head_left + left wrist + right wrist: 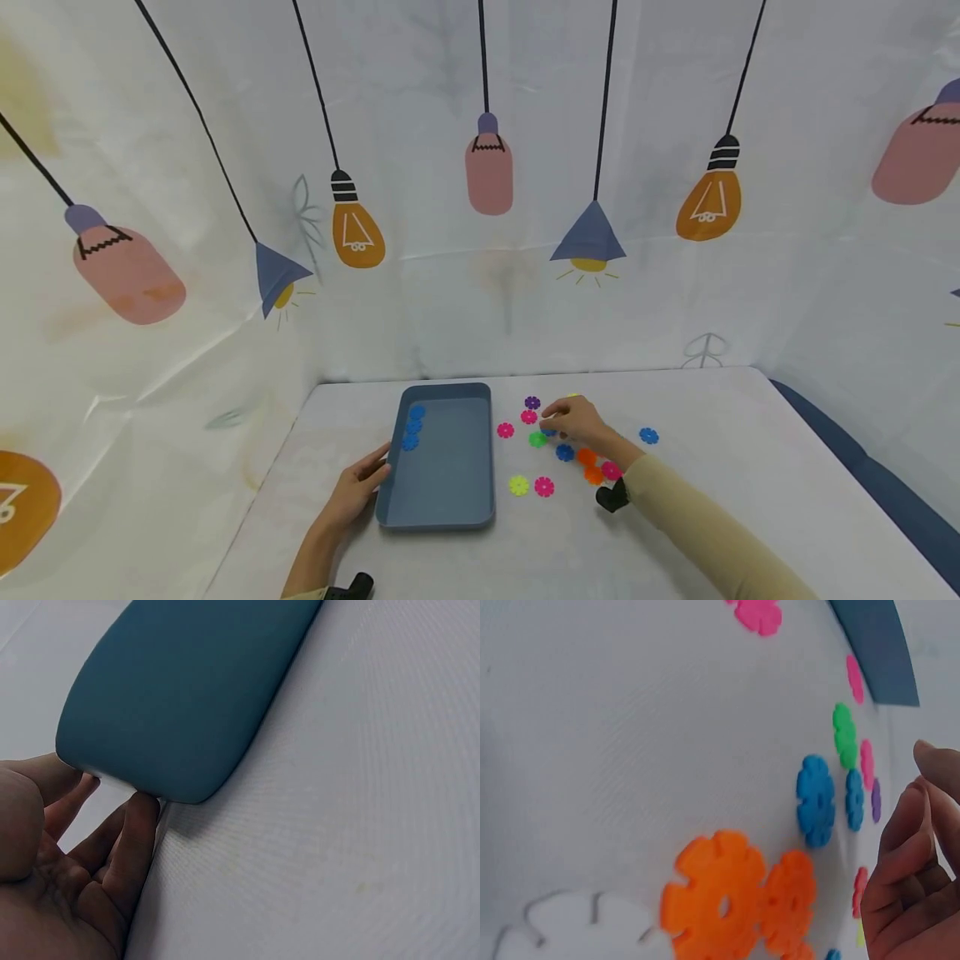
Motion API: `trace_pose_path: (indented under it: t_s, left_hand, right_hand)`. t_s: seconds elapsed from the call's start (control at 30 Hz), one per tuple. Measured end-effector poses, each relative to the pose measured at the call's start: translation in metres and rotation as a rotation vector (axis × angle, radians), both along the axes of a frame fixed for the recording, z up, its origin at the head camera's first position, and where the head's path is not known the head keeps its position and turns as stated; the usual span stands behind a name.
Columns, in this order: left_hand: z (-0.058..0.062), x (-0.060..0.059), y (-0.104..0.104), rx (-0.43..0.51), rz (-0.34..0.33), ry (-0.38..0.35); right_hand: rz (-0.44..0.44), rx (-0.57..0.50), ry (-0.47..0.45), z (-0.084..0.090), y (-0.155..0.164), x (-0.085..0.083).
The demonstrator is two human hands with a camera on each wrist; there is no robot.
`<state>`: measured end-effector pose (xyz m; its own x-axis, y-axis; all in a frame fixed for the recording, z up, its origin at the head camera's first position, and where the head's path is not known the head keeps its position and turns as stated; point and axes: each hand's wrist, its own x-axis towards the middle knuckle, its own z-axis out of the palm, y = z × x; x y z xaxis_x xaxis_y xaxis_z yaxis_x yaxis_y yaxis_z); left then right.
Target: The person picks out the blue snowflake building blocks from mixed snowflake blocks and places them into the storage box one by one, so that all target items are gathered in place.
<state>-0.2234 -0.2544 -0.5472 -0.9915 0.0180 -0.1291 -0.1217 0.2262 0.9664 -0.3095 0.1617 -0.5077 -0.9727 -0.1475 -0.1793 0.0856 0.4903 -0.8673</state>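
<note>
Left hand (358, 492), fingers straight, touches the tray (442, 508) at its 9 o'clock edge. Right hand (577, 421), fingers curled, hovers over a blue disc (550, 431); whether it pinches, I cannot tell.

Tray (438, 508): smooth matt blue plastic, rounded corners, no gloss. Flower discs (720, 896): hard plastic, smooth, slight sheen, in bright solid colours. Worktop (360, 825): white cover with fine woven-looking texture, matt; backdrop (487, 275) looks like thin printed sheet, creased, faintly shiny.
</note>
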Motion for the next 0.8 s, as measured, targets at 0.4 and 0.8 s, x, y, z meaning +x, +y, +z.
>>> trace_pose_path:
  t_s: [0.4,0.8]
  left_hand:
    - [0.001,-0.001,-0.001,0.003,0.005,-0.008]
    - [0.0,-0.002,-0.002,0.0,0.002,0.001]
  right_hand:
    - [-0.02,0.077,0.012,-0.019,0.018,-0.004]
    - [0.037,0.146,0.056,-0.021,0.016,-0.005]
